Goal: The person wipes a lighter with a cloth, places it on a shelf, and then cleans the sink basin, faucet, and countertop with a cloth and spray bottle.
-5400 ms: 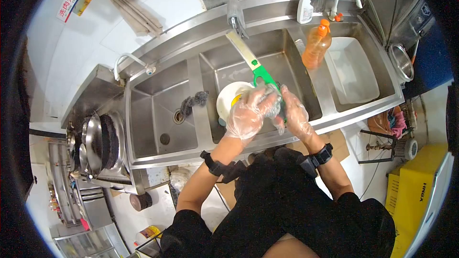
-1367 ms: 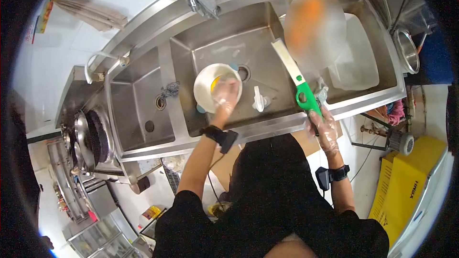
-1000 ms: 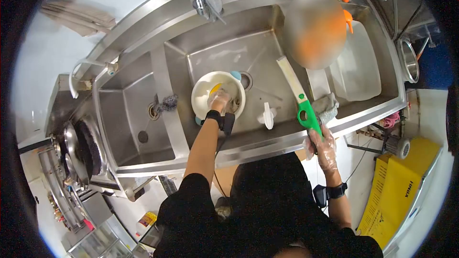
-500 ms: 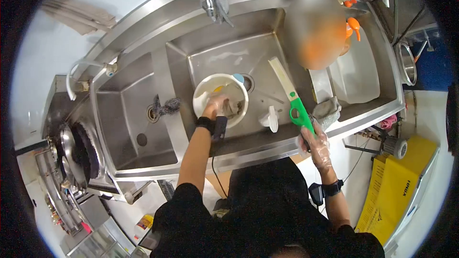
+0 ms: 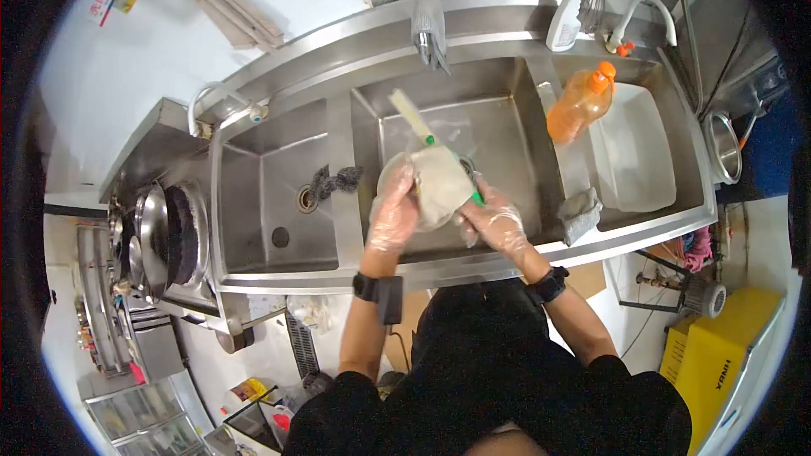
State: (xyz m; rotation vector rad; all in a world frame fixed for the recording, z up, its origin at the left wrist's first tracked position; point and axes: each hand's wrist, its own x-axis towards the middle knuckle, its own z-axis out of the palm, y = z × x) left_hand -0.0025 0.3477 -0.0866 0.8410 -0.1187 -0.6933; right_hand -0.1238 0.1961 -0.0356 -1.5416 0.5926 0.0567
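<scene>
My left hand (image 5: 394,209), in a clear plastic glove, grips a wet pale cloth (image 5: 444,184) over the middle sink. The cloth is wrapped around or lies over a green-handled tool with a long, flat cream blade (image 5: 410,115); the blade's end sticks out up and to the left. My right hand (image 5: 497,224), gloved as well, closes around the green handle, of which only a little shows between the cloth and the fingers. A white bowl (image 5: 388,176) is mostly hidden behind my left hand and the cloth.
A dark scouring pad (image 5: 336,183) lies by the left sink's drain. On the right divider stand an orange bottle (image 5: 581,105) and a folded grey cloth (image 5: 580,216). A white basin (image 5: 657,145) fills the right sink. A white spray bottle (image 5: 566,13) stands at the back.
My left hand has come out of the white bowl with the pale cloth. My right hand has brought the green-handled tool leftward to it. The view has shifted.
</scene>
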